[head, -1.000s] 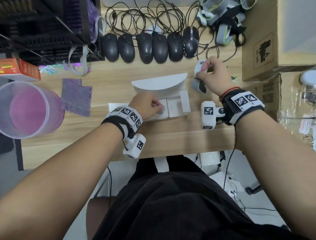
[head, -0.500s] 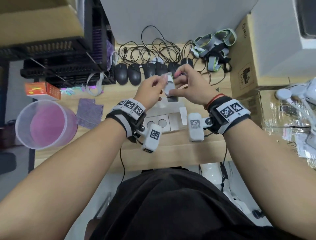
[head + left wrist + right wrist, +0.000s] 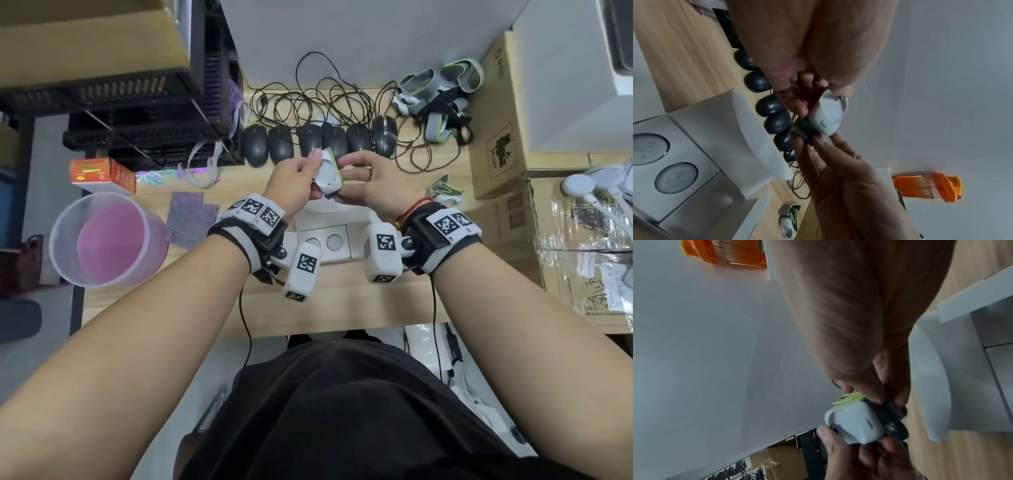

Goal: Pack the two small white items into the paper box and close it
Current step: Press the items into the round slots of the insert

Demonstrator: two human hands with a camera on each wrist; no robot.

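Both hands hold a small white item (image 3: 328,171) with a grey and green strap in the air above the open white paper box (image 3: 358,240). My left hand (image 3: 306,174) grips its white body (image 3: 828,116) by thumb and fingers. My right hand (image 3: 356,173) pinches the dark strap end (image 3: 892,412) beside the white body (image 3: 856,423). The box insert shows two round holes, and its curved flap (image 3: 756,138) stands up at the back. A second white item (image 3: 443,186) with a strap lies on the table to the right of the box.
Several black mice (image 3: 308,142) with tangled cables line the back of the table. A clear tub (image 3: 106,240) with a pink bottom and a purple cloth (image 3: 191,219) sit on the left. Cardboard boxes (image 3: 496,137) stand on the right, with grey straps (image 3: 442,92) behind.
My left hand left the box and joined the right hand on the white item. Both hands brought it over the middle of the box. The head view moved back and shows more of the table.
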